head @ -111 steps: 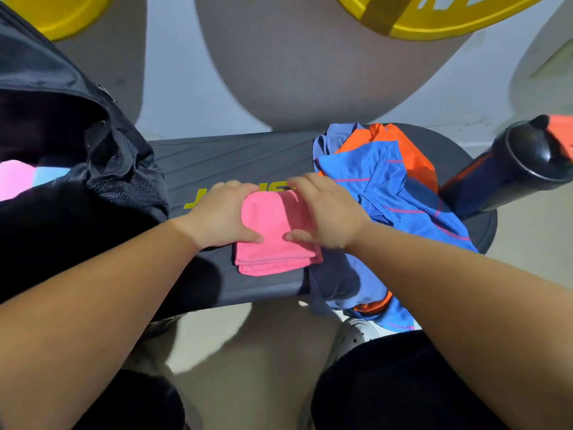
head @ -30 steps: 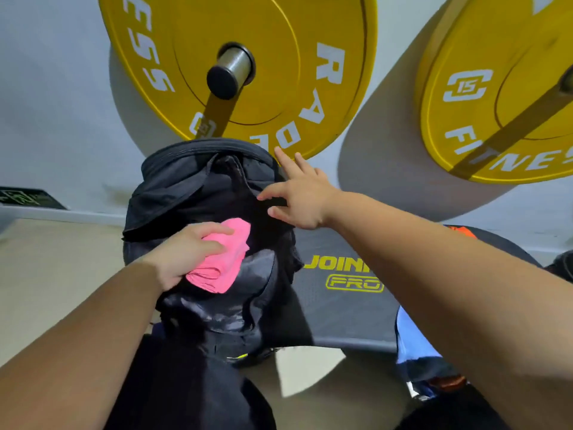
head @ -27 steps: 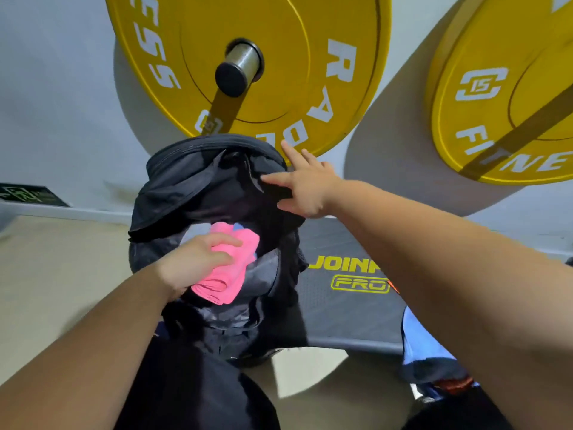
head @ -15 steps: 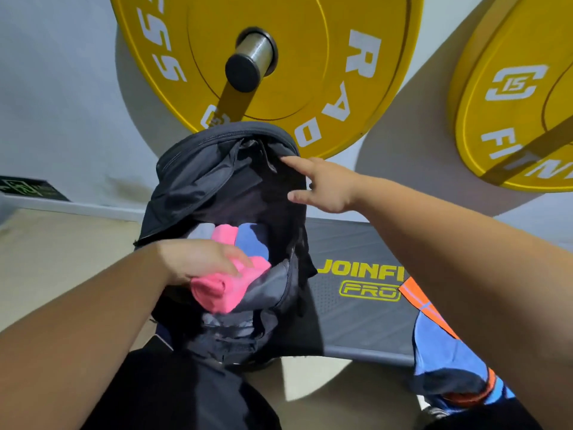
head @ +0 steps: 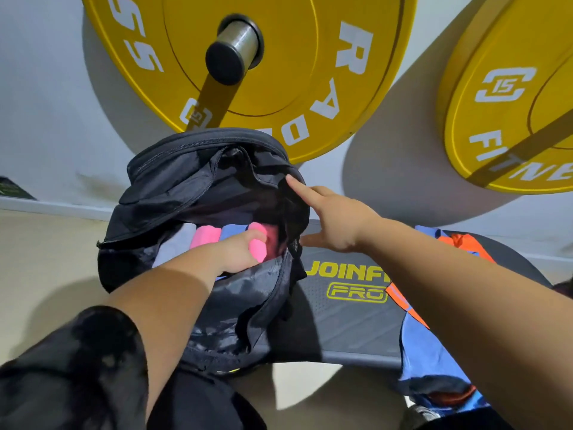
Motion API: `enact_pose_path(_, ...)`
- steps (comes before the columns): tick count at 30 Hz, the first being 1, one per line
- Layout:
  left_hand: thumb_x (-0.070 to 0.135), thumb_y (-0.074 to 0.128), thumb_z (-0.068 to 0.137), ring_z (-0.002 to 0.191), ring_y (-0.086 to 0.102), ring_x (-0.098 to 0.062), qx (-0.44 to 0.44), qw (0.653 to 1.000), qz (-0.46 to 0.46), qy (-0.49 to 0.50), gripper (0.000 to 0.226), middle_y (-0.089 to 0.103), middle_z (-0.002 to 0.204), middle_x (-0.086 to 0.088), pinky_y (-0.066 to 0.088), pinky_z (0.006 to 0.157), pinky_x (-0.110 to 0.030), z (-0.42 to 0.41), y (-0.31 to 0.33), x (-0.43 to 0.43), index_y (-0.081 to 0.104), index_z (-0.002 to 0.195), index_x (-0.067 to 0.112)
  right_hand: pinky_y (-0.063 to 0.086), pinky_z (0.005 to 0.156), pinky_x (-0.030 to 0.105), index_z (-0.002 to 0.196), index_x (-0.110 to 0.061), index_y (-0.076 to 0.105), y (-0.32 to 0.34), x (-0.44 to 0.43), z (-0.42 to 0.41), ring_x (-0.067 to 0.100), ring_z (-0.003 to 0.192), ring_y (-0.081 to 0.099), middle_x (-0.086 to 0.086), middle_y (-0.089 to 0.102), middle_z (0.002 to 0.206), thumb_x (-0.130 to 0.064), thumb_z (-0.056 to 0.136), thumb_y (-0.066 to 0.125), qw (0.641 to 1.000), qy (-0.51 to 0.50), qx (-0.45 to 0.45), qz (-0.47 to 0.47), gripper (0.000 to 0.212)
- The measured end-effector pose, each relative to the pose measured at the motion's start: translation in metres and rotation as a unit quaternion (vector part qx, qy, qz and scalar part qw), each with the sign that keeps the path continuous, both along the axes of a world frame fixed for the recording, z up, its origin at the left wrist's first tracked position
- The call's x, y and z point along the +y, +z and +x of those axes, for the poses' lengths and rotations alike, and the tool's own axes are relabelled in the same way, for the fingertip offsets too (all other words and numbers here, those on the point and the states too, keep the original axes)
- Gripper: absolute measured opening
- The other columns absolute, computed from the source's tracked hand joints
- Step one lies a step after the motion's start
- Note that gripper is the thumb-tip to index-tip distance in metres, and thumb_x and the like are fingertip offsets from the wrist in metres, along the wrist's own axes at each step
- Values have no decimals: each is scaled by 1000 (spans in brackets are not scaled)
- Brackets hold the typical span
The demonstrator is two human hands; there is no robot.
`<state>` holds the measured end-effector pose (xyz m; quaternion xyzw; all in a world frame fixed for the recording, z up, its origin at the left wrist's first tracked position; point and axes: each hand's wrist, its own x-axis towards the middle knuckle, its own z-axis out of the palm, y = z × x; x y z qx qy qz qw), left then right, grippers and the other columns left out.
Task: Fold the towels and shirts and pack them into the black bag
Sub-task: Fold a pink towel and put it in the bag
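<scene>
The black bag [head: 173, 184] stands open at the left end of the dark step platform [head: 347, 318]. My left hand [head: 238, 252] is inside the bag's mouth and grips the folded pink towel [head: 259, 248], pushing it down at the right side. Other folded pieces stand in the bag: a grey one [head: 176, 243], a pink one [head: 203, 238] and a blue one [head: 232, 232]. My right hand [head: 335, 221] holds the bag's right rim back with spread fingers, forefinger straight. A blue and orange shirt [head: 434, 346] lies unfolded on the platform's right end, partly behind my right arm.
Two yellow weight plates [head: 279, 72] [head: 508, 97] on a bar hang close above the bag against the white wall. Beige floor lies to the left of the bag. My dark-clothed knees are at the bottom of the view.
My left hand carried the pink towel from the platform to the bag and has pushed it down into the opening. My right hand moved to the bag's rim and holds it open.
</scene>
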<state>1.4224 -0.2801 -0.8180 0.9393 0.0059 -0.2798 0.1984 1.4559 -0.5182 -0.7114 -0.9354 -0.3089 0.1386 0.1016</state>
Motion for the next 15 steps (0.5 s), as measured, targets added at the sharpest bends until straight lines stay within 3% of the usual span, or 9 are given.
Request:
enact_pose_path(3, 48, 44, 74, 109, 50, -25, 27, 996, 54, -71, 30, 51, 116, 11, 37, 101, -36, 15, 6, 6, 45, 103, 47, 48, 93, 40, 153, -46, -15, -6, 2, -4, 32, 124, 53, 1, 33, 155, -52, 84, 72, 1000, -19, -3, 4, 111)
enact_pose_path(6, 44, 69, 78, 101, 56, -25, 23, 983, 78, -167, 51, 57, 111, 3, 48, 91, -38, 30, 11, 13, 50, 124, 43, 47, 97, 40, 153, -46, -16, -13, 5, -9, 30, 127, 51, 1, 38, 152, -51, 82, 73, 999, -37, 13, 29, 114)
enact_pose_path(10, 63, 52, 83, 103, 51, -25, -157, 916, 210, -304, 50, 49, 113, 0, 45, 86, -38, 23, 14, 18, 56, 128, 42, 48, 98, 44, 153, -44, -17, -22, 11, -18, 29, 129, 49, 2, 40, 148, -52, 79, 76, 997, -54, 13, 58, 118)
enact_pose_path(13, 59, 44, 85, 101, 46, -23, -259, 859, 243, -369, 47, 45, 114, 1, 42, 85, -40, 15, 4, 25, 61, 122, 34, 48, 93, 38, 154, -42, -16, -29, 13, -24, 29, 128, 49, 0, 39, 149, -51, 79, 76, 996, -66, -5, 65, 119)
enact_pose_path(15, 55, 44, 86, 109, 45, -23, -282, 846, 241, -382, 46, 45, 120, 2, 40, 88, -41, 16, -3, 26, 63, 118, 29, 47, 88, 37, 155, -38, -14, -34, 14, -28, 29, 126, 51, -1, 40, 148, -53, 78, 76, 995, -71, -28, 57, 119)
